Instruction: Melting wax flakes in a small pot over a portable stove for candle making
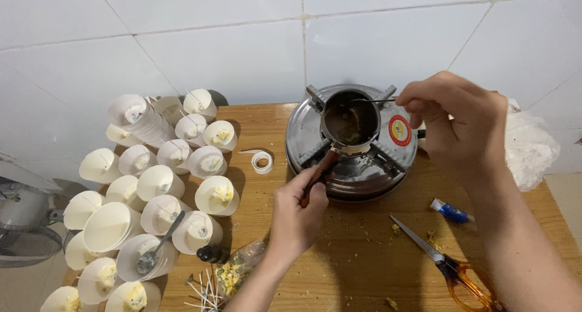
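A small metal pot (pixel 350 123) with dark liquid sits on a round silver stove (pixel 353 143) at the back of the wooden table (pixel 364 257). My left hand (pixel 297 210) grips the pot's brown handle (pixel 319 173). My right hand (pixel 461 125) is above the stove's right side and pinches a thin metal stirrer (pixel 373 100) whose tip reaches into the pot.
Several white paper cups (pixel 154 181) holding wax and wicks crowd the table's left side; one has a spoon (pixel 159 244) in it. Orange-handled scissors (pixel 448 265), a blue glue tube (pixel 450 211), a tape roll (pixel 262 161), loose wicks (pixel 203 288), a bag of yellow bits (pixel 237 269) and a white plastic bag (pixel 530 148) lie around.
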